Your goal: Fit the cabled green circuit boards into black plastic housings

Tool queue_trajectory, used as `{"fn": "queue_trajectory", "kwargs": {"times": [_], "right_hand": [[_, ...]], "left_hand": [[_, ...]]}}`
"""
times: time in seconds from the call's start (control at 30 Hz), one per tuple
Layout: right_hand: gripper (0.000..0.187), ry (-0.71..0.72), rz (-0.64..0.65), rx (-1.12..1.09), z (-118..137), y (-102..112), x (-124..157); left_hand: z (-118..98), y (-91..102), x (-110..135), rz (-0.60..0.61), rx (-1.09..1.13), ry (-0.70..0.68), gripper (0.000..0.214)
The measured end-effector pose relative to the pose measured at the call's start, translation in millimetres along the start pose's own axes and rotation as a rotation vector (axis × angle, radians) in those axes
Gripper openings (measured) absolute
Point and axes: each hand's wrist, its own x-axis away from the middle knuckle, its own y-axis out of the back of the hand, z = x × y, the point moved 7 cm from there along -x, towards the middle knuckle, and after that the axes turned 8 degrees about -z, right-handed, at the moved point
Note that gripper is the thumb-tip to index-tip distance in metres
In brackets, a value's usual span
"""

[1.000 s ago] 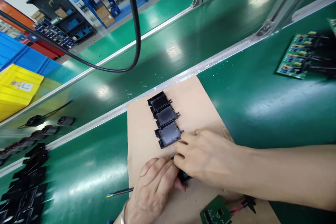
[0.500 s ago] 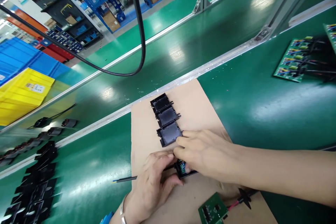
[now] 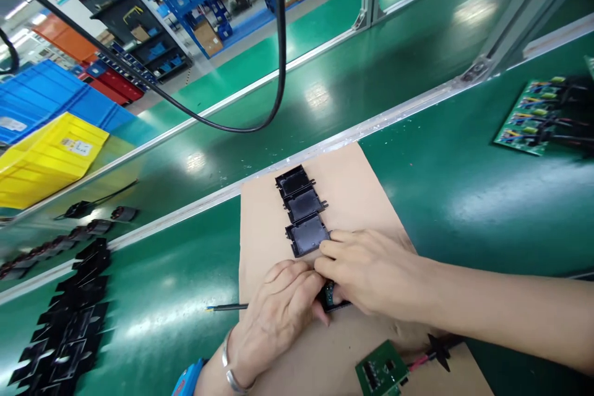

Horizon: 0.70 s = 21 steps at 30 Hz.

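Low over the cardboard sheet (image 3: 325, 352), both my hands are closed around a small black plastic case (image 3: 341, 306) with a circuit board (image 3: 330, 291) inside it. My left hand (image 3: 285, 297) grips the case's left side, its thumb along the near edge. My right hand (image 3: 371, 269) holds the right side, with the thumb reaching inside against the board. Fingers hide most of the case. A black cable (image 3: 227, 307) with bare-ended coloured wires sticks out left from under my left hand. Just beyond lie three black case shells (image 3: 307, 235) in a row.
Near the sheet's front edge lies a green circuit board (image 3: 381, 368) with a red and black lead. More wired boards (image 3: 529, 117) lie far right. Black plastic parts (image 3: 74, 328) are stacked at left. A black cable loop (image 3: 278, 74) hangs above the bench; a metal rail (image 3: 325, 145) crosses behind.
My left hand has shifted forward and right over the case, its fingers now covering more of it and the cable. My right thumb remains inside the case. The whole view has moved slightly.
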Motion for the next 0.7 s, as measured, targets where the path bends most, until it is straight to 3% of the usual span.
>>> {"fn": "queue_trajectory", "kwargs": {"times": [0.13, 0.2, 0.3, 0.4, 0.53, 0.7], "right_hand": [[0.009, -0.034, 0.019, -0.014, -1.7, -1.1, -0.6], [0.011, -0.042, 0.022, -0.028, -2.7, -2.1, -0.2], [0.015, -0.07, -0.01, -0.054, -4.5, -2.7, 1.7], [0.019, -0.093, -0.074, -0.066, -5.4, -3.9, 4.8], [0.024, -0.097, -0.117, -0.061, -5.7, -9.7, 7.6], [0.029, -0.089, -0.154, -0.084, -6.7, -10.4, 6.5]], "left_hand": [[10.3, 0.5, 14.3, -0.088, 0.354, 0.188, 0.045], [17.1, 6.4, 20.1, -0.221, 0.702, 0.357, 0.035], [19.1, 6.7, 23.0, -0.426, 1.393, 0.58, 0.031], [4.9, 4.4, 14.4, -0.454, 1.904, 0.538, 0.03], [3.9, 6.8, 15.7, -0.526, 2.009, 0.428, 0.021], [18.1, 6.1, 29.0, -0.623, 1.864, 0.494, 0.026]]}}
